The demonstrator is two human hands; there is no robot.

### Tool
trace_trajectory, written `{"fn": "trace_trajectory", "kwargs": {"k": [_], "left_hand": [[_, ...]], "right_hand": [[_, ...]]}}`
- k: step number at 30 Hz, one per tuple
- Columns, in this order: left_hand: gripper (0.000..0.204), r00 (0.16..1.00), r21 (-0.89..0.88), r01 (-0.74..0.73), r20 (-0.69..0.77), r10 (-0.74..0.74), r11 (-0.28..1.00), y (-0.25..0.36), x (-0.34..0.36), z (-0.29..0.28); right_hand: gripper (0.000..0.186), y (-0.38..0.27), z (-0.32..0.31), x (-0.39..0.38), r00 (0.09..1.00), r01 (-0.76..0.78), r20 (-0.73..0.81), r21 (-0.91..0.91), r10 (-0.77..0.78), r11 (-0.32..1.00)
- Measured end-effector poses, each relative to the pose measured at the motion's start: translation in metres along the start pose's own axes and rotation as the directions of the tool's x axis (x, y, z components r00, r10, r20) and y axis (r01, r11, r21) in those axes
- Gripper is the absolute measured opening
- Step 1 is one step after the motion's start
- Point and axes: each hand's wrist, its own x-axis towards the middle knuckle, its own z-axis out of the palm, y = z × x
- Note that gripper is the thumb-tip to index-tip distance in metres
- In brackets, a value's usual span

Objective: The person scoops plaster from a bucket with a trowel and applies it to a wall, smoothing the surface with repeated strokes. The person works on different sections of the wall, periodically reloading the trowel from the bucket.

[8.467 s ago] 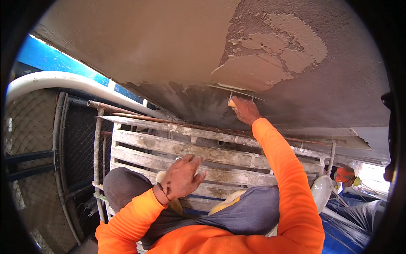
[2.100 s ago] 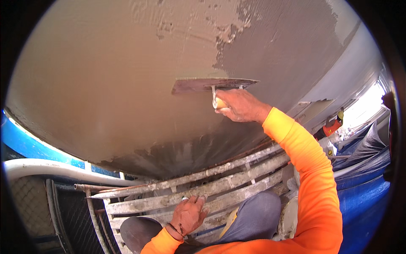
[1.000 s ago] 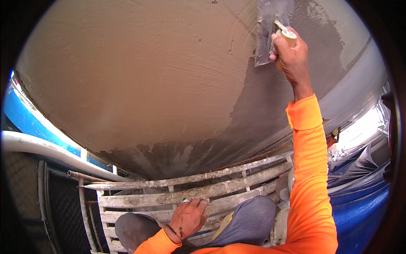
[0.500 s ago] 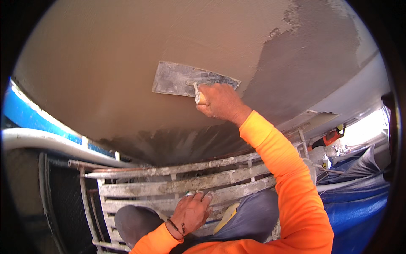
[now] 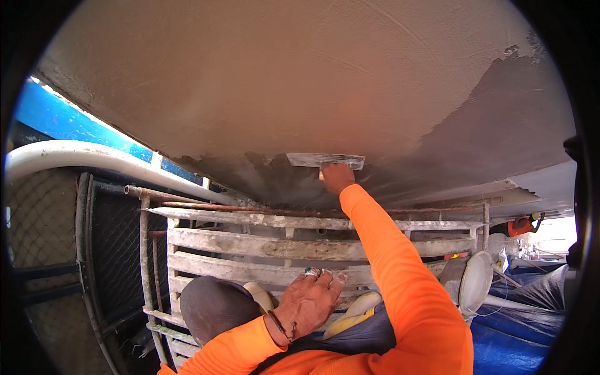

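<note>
My right hand (image 5: 338,179) is closed round the pale handle of a plastering trowel (image 5: 303,160). The trowel's long, flat grey blade lies against the lower part of a plastered wall (image 5: 250,81). Around the blade the plaster looks darker and streaked, with ragged edges; smoother, lighter plaster spreads above it. A darker grey patch (image 5: 506,112) covers the wall's right side. My left hand (image 5: 306,306) is low in the middle, over my lap between my knees, fingers stretched out and holding nothing. A ring and a dark cord bracelet show on it.
Between me and the wall runs a plaster-stained slatted platform (image 5: 269,244) with metal tubes. A pale bucket (image 5: 477,284) stands at its right, near blue tarpaulin (image 5: 519,337). A white pipe (image 5: 75,153) curves along the left above wire mesh (image 5: 122,231). Another person (image 5: 519,226) is far right.
My right hand and the trowel have moved down the wall and away from me, slightly right. The view has shifted, showing more of the platform. My left hand stays open over my lap.
</note>
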Motion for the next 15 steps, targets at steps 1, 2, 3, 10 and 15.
{"fn": "trace_trajectory", "kwargs": {"k": [1, 2, 3, 10, 15], "left_hand": [[0.049, 1.000, -0.022, 0.010, 0.010, -0.010, 1.000, 0.000, -0.001, -0.002], [0.049, 0.998, -0.027, 0.043, 0.057, -0.041, 0.999, 0.000, -0.001, -0.005], [0.049, 0.996, -0.029, 0.061, 0.073, -0.058, 0.998, 0.000, -0.001, -0.007], [0.048, 0.998, -0.031, 0.008, 0.062, -0.006, 0.999, -0.003, 0.006, -0.009], [0.046, 0.997, -0.041, -0.022, 0.069, 0.025, 0.999, -0.001, 0.010, -0.006]], "right_hand": [[0.027, 0.001, 0.016, 0.002, 1.000, -0.012, 0.023, -0.008, 0.013, 1.000], [0.027, 0.007, 0.028, 0.002, 0.996, -0.048, 0.073, -0.038, 0.051, 0.998], [0.027, 0.015, 0.037, -0.002, 0.983, -0.086, 0.153, -0.087, 0.099, 0.992], [0.031, 0.059, 0.049, -0.071, 0.996, -0.081, 0.019, -0.063, 0.083, 0.995], [0.042, 0.067, 0.033, -0.077, 0.992, -0.068, -0.114, -0.055, 0.062, 0.996]]}}
